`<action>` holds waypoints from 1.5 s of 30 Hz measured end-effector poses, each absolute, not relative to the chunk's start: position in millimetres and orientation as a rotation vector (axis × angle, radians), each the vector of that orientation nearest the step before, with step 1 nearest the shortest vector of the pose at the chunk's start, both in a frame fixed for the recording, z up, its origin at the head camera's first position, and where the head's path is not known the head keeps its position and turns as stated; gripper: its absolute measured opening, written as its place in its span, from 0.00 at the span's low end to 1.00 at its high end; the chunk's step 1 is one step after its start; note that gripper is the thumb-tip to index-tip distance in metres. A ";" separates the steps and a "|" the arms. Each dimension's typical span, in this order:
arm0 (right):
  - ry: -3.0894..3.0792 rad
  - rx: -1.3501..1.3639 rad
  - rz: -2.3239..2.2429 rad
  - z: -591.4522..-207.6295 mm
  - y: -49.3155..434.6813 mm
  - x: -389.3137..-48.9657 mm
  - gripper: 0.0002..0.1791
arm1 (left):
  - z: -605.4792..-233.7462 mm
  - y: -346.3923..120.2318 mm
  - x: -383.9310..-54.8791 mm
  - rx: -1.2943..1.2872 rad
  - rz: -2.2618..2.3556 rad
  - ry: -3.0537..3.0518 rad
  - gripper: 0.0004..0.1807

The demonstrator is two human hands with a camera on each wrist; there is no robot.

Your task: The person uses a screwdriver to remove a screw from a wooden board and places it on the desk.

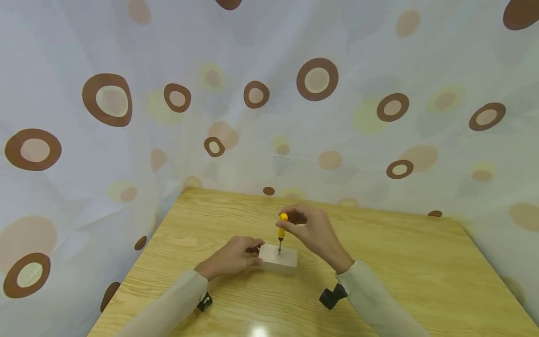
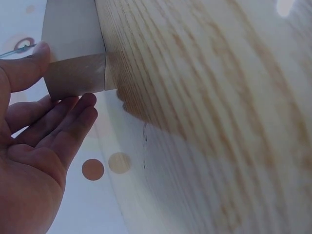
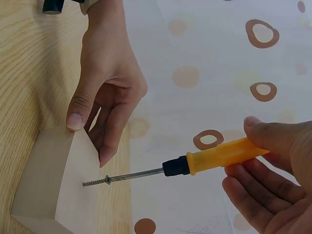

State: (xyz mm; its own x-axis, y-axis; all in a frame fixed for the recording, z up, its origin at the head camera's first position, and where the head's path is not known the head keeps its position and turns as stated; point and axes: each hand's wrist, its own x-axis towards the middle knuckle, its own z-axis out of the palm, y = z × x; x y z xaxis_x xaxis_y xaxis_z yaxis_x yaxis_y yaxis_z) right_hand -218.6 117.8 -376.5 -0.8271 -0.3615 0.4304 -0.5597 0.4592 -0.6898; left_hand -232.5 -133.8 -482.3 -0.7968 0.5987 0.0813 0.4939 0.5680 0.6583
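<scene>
A pale rectangular block [image 1: 278, 267] lies on the wooden table. My left hand [image 1: 231, 257] grips its left end, thumb at the near edge and fingers round the far side. A threaded screw [image 3: 96, 182] stands in the block's upper face, most of its thread exposed. My right hand [image 1: 313, 230] holds a screwdriver [image 3: 222, 155] with a yellow handle and black collar, pinched between thumb and fingers. The screwdriver is nearly upright above the block, and its shaft [image 3: 139, 174] meets the screw's head.
The wood-grain table [image 1: 396, 262] stretches out on both sides of the hands. White sheeting [image 1: 269, 121] with brown and beige circles hangs behind the table and along its sides. Dark wrist-worn devices [image 1: 332, 296] sit beneath both sleeves.
</scene>
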 end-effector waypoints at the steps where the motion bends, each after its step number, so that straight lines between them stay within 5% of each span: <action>1: -2.485 0.781 1.302 -376.5 117.3 -218.3 0.12 | -482.4 -134.2 -232.2 0.925 1.039 2.647 0.30; 45: -2.457 0.757 1.277 -375.0 112.3 -215.8 0.12 | -484.7 -133.8 -232.9 0.949 1.022 2.665 0.31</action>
